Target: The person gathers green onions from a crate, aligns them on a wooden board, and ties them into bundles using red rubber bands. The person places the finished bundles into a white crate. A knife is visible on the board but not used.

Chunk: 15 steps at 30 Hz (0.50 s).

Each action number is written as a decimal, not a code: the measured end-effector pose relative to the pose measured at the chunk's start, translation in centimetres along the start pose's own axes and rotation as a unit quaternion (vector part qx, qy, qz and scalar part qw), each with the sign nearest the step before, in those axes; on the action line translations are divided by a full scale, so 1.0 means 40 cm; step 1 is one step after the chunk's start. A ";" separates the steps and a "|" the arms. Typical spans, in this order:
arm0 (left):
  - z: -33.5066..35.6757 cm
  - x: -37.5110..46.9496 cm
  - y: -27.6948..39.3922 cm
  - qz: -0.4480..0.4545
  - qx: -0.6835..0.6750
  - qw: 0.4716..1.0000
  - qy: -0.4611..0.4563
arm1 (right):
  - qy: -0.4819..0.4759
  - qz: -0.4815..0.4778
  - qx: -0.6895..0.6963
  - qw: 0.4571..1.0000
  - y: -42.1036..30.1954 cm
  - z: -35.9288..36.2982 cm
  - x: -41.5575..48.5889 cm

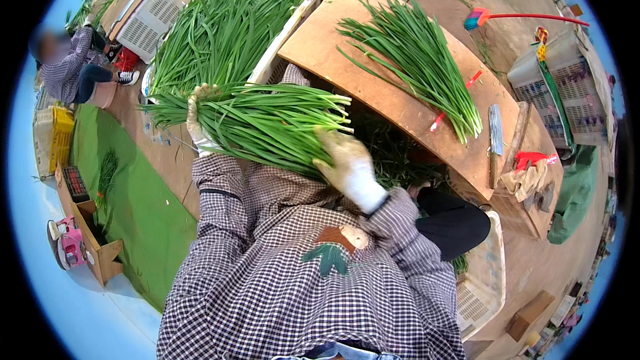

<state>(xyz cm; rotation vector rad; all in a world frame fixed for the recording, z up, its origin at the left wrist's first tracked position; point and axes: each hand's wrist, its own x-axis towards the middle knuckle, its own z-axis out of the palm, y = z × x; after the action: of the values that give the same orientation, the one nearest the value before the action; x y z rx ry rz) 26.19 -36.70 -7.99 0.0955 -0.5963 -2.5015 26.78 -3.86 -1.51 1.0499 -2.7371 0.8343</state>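
A large bundle of Chinese chives (265, 122) lies across my lap, its pale cut ends towards the right. My left hand (200, 115), in a white work glove, grips the leafy end. My gloved right hand (347, 160), slightly blurred, rests against the bundle near the cut ends; whether its fingers close on the stems is unclear. On the wooden board (320, 35) in front lies a second bunch of chives (415, 60) over a red tape strip (472, 79). A knife (495, 132) with a wooden handle lies to its right.
A white plastic crate (295, 25) heaped with chives stands front left. Cloth gloves (525, 177) and red tape lie at the board's right end. Another white crate (495, 260) is beside my right leg. A co-worker (70, 65) sits far left. A broom (480, 19) lies beyond the board.
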 end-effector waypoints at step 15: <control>-0.044 0.026 0.027 0.016 -0.034 0.998 -0.057 | -0.154 0.031 0.484 0.861 -0.086 0.042 -0.017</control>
<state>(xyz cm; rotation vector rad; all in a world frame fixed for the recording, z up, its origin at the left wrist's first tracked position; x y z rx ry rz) 26.19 -38.75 -9.06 -0.0824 -0.5531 -2.5063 29.69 -6.44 -1.53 1.2794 -2.5256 2.3725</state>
